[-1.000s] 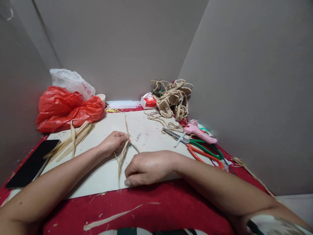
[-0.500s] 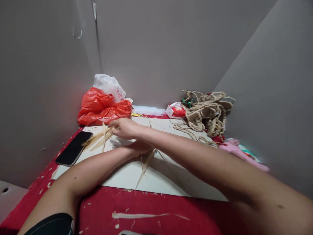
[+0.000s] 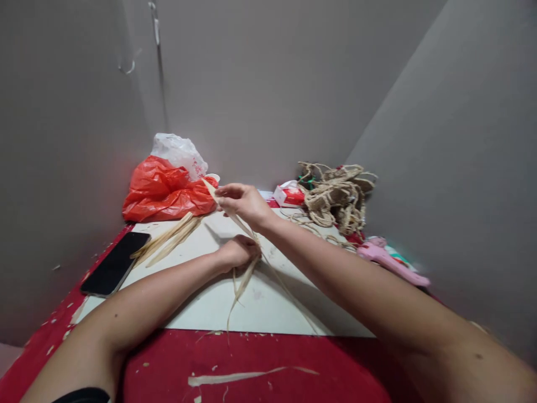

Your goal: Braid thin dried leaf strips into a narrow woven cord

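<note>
My left hand (image 3: 240,252) is closed on a bundle of pale dry fibre strips (image 3: 246,282), low over the white board (image 3: 201,308). The strips' loose ends trail towards the board's near edge. Above it, my right hand (image 3: 243,202) pinches a flat pale strip (image 3: 210,188), whose pointed end rises to the upper left and whose other part runs down towards my left hand. More yellowish strips (image 3: 170,240) lie on the board at the left, beside a black phone (image 3: 116,264).
Orange and white plastic bags (image 3: 161,187) stand at the back left. At the back right are a tissue box (image 3: 289,195), coiled braided rope (image 3: 335,196) and a pink object (image 3: 390,260). Scraps and a loose strip (image 3: 235,378) lie on the red cloth (image 3: 168,358).
My right hand has moved right and up from the strips at the left, now with one strip in its fingers. My left hand stays closed on its bundle. The view has shifted slightly.
</note>
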### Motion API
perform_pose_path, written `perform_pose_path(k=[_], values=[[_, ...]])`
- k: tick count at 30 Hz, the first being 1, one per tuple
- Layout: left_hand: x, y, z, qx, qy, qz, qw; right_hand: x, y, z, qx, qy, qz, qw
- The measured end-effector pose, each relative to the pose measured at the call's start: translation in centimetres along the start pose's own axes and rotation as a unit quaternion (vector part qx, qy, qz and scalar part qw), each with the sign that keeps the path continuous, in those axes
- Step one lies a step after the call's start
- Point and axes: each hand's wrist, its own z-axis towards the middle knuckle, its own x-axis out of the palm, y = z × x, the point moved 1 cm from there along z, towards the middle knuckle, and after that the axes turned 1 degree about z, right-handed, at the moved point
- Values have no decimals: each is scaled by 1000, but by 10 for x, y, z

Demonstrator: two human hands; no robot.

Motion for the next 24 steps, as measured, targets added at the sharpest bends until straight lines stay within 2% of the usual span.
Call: perform_pose_path(k=[2,4,6,8,11,14,19,24], values=[[2,0,-1,-22,46,5,999,-34,-4,-23,60,-33,99,993],[2,-2,-2,-25,66,-15,997,-60,-12,-51,115,-56,142,982],[1,-5,-1,-17,82,-25,996,-78,-24,-78,175,-59,148,972],[1,-6,-1,-17,74,-20,997,-86,-35,-103,224,-50,141,963],[3,-7,0,-54,62,-11,997,-87,-48,-130,253,-31,117,960],[8,-8,-3,-74,48,-15,996,-77,-55,-143,254,-1,94,963],[15,-8,-8,-15,11,-53,998,-61,-63,-142,235,55,-6,970],[18,-4,-9,-8,-29,-66,997,-49,-65,-137,212,117,-41,969]])
